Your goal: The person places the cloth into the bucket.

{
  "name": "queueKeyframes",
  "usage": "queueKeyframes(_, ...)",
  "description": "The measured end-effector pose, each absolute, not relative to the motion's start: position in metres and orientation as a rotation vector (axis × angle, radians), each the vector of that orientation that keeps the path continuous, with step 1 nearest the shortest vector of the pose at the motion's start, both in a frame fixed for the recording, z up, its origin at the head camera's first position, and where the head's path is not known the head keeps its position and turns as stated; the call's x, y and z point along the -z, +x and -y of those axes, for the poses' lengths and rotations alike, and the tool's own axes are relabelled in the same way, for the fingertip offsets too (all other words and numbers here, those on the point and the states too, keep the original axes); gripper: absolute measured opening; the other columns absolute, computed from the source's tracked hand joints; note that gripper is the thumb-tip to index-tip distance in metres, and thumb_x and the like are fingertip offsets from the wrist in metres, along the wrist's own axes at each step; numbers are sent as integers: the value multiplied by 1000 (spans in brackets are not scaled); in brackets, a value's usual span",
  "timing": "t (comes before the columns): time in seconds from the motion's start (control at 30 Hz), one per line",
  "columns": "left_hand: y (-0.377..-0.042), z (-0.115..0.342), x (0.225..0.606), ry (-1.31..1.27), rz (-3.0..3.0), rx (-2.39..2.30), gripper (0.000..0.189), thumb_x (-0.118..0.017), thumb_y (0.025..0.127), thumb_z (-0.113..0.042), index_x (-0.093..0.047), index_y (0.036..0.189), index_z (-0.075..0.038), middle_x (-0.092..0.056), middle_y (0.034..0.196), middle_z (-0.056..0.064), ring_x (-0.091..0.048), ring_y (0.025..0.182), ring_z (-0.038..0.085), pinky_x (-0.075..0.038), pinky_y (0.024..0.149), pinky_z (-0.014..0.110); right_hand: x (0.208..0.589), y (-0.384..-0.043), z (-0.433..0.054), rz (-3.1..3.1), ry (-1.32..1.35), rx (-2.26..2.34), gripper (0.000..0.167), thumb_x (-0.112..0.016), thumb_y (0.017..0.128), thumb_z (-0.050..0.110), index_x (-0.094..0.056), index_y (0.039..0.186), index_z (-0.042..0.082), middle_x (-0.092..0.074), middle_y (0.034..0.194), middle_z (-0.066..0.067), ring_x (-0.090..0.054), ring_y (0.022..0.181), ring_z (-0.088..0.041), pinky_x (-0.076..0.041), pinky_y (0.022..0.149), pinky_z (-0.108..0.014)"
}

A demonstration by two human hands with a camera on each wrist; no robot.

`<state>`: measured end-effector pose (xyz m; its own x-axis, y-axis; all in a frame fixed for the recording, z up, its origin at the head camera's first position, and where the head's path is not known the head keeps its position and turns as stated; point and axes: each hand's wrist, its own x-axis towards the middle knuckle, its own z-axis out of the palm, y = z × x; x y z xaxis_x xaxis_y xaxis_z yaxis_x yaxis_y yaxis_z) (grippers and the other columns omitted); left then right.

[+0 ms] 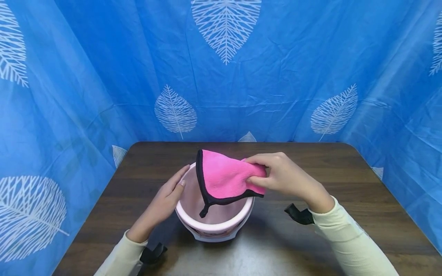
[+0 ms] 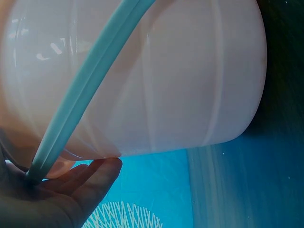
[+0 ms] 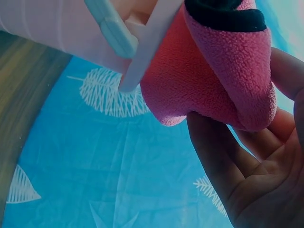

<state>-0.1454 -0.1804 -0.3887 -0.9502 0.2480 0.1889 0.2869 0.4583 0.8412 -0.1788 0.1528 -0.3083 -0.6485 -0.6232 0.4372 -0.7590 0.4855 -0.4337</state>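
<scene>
A pale pink bucket with a white rim stands on the table, its mouth facing up. My left hand rests against its left side, thumb at the rim, the fingers fairly straight along the outside. In the left wrist view the fingertips touch the bucket's wall, under a light blue-green handle that hangs down. My right hand pinches a folded pink towel with black edging between thumb and fingers. The towel hangs over the bucket's mouth and right rim, its black corner loop dangling over the opening.
The dark wood-grain table has rounded far corners. Blue curtains with white leaf prints hang behind it and at both sides. Black straps stick out from the wrists near the cream sleeves.
</scene>
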Motion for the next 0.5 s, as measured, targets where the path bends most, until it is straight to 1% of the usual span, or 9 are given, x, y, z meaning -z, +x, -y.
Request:
queueKeyframes(0.23,-146,181,389,-507,2631,1536,51,-42,110,-17,-33,158,-4,-34,162,17,-32,147,41,-33,111,54,309,-180,-146,2502,1204,-897,40,-87,80,15,-75,117,7,-74,101,2,-61,79,-8,-55,67,-26)
queueKeyframes(0.4,-146,181,389,-513,2617,1555,50,-42,109,-15,-34,157,-3,-34,161,17,-32,147,40,-32,111,55,310,-180,-142,2507,1209,-895,38,-86,82,15,-75,117,8,-74,102,4,-62,81,-8,-55,68,-28)
queueKeyframes(0.5,-146,181,389,-516,2615,1555,50,-42,109,-16,-34,157,-2,-34,161,17,-32,147,40,-33,111,55,310,-179,-140,2525,1202,-900,37,-85,82,16,-75,118,9,-74,103,4,-62,82,-7,-55,69,-26)
